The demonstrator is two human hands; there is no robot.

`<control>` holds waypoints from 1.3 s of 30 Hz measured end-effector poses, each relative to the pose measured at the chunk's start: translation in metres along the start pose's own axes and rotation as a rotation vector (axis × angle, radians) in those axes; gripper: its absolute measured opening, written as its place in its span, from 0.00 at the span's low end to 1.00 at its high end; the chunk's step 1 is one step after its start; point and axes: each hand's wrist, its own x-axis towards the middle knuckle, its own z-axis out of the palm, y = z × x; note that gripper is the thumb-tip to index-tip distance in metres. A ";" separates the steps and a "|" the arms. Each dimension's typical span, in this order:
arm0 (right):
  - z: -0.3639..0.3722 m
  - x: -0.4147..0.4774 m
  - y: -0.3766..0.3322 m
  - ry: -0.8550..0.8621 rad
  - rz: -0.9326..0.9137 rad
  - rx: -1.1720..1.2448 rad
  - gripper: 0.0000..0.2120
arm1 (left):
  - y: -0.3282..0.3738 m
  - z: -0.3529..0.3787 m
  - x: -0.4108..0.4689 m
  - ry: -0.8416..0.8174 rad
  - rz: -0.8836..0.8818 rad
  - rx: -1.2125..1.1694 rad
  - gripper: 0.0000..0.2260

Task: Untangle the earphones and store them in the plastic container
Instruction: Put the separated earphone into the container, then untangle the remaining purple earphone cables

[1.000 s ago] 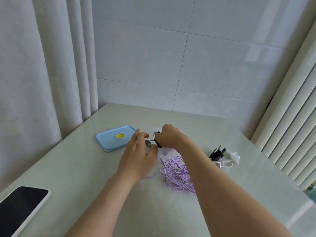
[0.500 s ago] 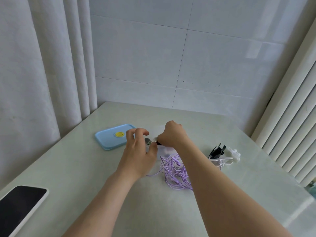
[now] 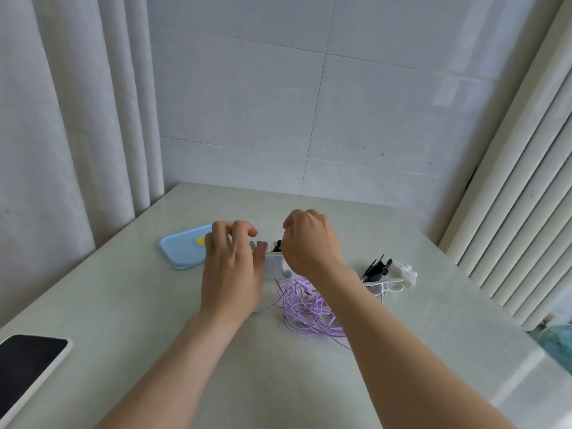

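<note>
Left hand (image 3: 230, 270) fingers now spread over container (image 3: 274, 267)

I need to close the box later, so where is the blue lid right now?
In the head view the blue lid lies flat on the table, left of the left hand, towards the curtain.

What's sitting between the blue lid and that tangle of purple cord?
In the head view, the left hand and the clear plastic container lie between the blue lid and the purple earphones.
</note>
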 end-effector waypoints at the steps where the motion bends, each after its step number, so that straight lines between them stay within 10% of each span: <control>1: -0.004 -0.005 0.003 0.049 -0.032 0.031 0.13 | 0.005 -0.001 0.001 0.024 0.051 0.007 0.08; 19: -0.034 -0.088 0.110 0.062 0.323 0.366 0.22 | 0.041 0.021 -0.032 -0.602 0.156 0.116 0.26; 39: -0.041 -0.104 0.123 -0.260 0.112 0.119 0.21 | 0.041 0.017 -0.033 -0.200 0.116 -0.022 0.07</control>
